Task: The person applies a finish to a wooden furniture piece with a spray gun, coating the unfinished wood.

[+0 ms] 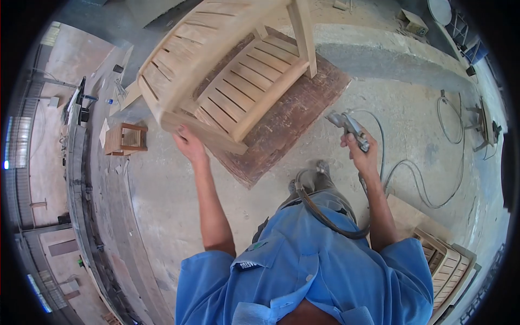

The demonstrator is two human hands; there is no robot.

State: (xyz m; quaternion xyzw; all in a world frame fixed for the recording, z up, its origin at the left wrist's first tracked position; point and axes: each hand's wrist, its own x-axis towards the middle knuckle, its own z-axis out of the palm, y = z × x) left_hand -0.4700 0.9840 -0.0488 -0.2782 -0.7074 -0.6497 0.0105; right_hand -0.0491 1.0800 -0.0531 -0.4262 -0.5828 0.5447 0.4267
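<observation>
Dusty concrete floor (162, 206) is spreading through an open workshop, and a worn brown board (303, 108) is lying flat on it just ahead of the person. A slatted wooden bench (244, 92) is resting tipped over on this board, its seat slats facing the camera. Its long axis is running diagonally from the board's near left edge toward the far right corner.

The left hand (189, 143) is reaching forward and touching the bench's nearest rail at the board's near left edge. Its fingers are lying against the wood, and whether the grip is closing round the rail or only pressing on it cannot be told.

The right hand (362, 154) is hanging raised over bare floor off the board's right edge, its grip clenched around a pneumatic tool (349, 127). The tool's nose is pointing up and left toward the bench but is well apart from it. So the bench is lying ahead and to the left of the tool, with the left hand much the nearer.

An air hose (325, 216) is looping down from the tool across the person's blue shirt (309, 271). A small wooden stool (126, 139) is standing on the floor left of the board, and another slatted piece (447, 265) is lying at the near right.
</observation>
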